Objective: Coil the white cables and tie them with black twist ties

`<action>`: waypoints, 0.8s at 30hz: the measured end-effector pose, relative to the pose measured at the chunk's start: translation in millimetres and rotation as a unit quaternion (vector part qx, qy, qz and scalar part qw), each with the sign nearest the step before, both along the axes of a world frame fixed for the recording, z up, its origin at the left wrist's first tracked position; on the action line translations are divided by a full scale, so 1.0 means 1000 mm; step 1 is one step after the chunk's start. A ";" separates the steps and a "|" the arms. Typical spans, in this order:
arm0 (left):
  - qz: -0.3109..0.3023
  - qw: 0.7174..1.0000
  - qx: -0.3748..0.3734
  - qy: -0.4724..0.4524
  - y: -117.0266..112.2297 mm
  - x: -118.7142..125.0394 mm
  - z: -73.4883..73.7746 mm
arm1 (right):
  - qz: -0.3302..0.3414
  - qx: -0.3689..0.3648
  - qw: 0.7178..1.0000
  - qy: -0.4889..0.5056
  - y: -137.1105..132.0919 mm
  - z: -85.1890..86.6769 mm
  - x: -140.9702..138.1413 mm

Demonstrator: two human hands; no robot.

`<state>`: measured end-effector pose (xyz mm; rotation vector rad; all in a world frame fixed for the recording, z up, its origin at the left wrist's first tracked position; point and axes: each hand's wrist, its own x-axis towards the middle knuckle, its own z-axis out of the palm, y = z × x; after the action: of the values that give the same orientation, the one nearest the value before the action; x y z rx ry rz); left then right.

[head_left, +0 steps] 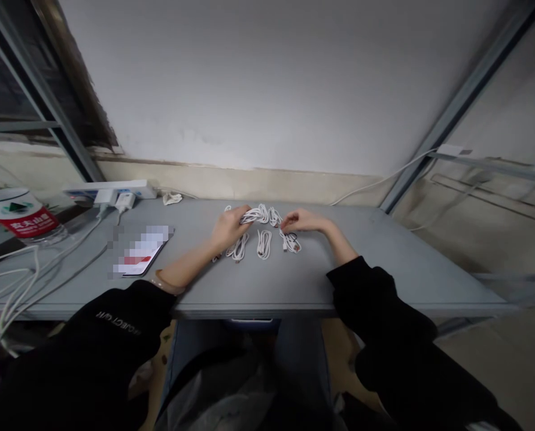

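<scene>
White charging cables (264,244) lie coiled on a grey desk (258,287) in the head view: three loops sit just below the grip, and one bundle (261,214), perhaps more than one cable, spans between the hands. The left hand (230,230) closes narrowly around that bundle; the right hand (304,220) reaches its end, its hold impossible to tell.

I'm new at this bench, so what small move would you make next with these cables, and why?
I'd probably lay the looped white cable from your left hand down on the gray table, in line with the three coiled white cables. Those already sit side by side, while this one is held up, with your right hand close to its other end.
</scene>
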<state>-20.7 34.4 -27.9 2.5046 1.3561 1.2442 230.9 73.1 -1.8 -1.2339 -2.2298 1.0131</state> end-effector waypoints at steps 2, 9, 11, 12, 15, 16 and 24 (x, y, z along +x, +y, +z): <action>0.002 1.000 -0.004 0.000 -0.001 0.000 0.001 | -0.020 -0.021 0.998 -0.059 0.001 0.001 0.007; 0.023 0.999 -0.020 -0.012 0.002 0.000 0.000 | -0.073 -0.040 0.988 -0.132 0.003 0.000 0.012; 0.019 0.999 -0.019 -0.037 0.003 0.001 -0.001 | -0.106 -0.038 0.983 -0.142 0.003 -0.001 0.012; 0.017 0.998 -0.022 -0.059 0.003 0.002 -0.001 | -0.116 -0.044 0.981 -0.146 0.003 -0.001 0.012; 0.029 0.990 -0.031 -0.133 0.005 0.004 -0.001 | -0.116 -0.075 0.980 -0.141 0.001 -0.002 0.010; 0.036 0.987 -0.032 -0.151 0.005 0.005 0.000 | -0.113 -0.084 0.981 -0.132 0.000 -0.002 0.010; 0.062 0.985 -0.083 -0.137 0.005 0.006 0.002 | -0.109 -0.028 0.992 0.052 0.002 0.003 0.012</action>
<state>-14.4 39.0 -26.0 2.0781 1.4942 1.3728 243.2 75.0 1.3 -1.3805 -1.9508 1.0346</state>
